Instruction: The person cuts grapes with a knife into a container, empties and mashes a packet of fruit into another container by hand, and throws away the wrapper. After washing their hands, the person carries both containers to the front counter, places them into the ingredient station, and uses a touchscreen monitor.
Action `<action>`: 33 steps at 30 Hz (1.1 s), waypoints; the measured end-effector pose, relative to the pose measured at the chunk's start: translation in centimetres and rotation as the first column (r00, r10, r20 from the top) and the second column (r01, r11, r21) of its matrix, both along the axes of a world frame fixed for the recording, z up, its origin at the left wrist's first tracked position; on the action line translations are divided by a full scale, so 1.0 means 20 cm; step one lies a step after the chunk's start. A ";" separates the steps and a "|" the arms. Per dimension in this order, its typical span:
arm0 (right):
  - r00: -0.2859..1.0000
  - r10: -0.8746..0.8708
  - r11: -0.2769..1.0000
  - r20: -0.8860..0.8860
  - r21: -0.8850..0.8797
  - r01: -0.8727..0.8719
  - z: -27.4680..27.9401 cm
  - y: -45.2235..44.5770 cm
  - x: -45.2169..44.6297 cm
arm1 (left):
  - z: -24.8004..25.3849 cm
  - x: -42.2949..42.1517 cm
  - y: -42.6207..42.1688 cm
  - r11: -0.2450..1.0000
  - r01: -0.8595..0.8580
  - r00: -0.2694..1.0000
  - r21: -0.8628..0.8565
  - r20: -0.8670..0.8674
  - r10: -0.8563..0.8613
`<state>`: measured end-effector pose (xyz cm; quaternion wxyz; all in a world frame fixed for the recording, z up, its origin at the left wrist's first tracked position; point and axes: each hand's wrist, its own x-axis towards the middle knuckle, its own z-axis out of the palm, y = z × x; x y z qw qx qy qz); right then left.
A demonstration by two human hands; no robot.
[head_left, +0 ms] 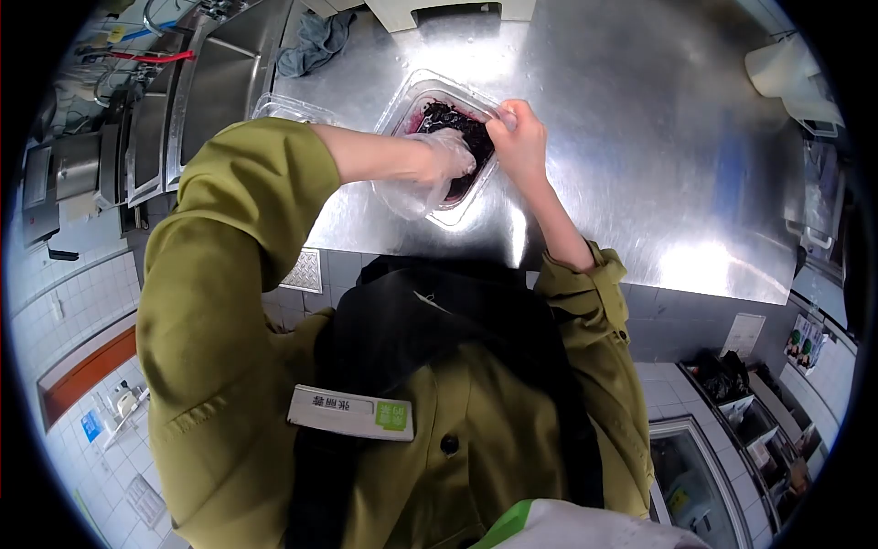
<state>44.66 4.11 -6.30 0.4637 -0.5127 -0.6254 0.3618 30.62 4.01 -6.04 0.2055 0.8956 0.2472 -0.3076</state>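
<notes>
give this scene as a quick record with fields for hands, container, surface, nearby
left hand: in a clear plastic glove, inside the clear container; fingers partly hidden
right hand: ungloved, closed on the container's right rim
container: holds dark purple contents
surface: shiny metal counter
nearby: grey cloth, metal sink at left

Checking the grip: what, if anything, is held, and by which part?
Right hand holds the tub by its right rim. Left hand is in it; any hold there is hidden.

Glare on counter (640,156), rim seemingly soft.
</notes>
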 end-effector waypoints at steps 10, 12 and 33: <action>0.998 -0.042 0.999 -0.044 0.030 0.043 -0.02 -0.02 -0.02 | -0.36 -0.21 0.06 0.119 -0.347 0.214 -0.930 0.045 0.976; 0.997 -0.051 0.997 -0.051 0.054 0.054 -0.02 -0.02 -0.02 | -0.17 -0.16 0.01 0.183 -0.424 0.237 -0.887 0.087 0.968; 0.996 0.067 0.994 -0.056 -0.082 -0.072 0.03 -0.01 0.01 | -0.09 -0.12 0.03 0.712 -0.678 0.715 -0.185 0.058 0.696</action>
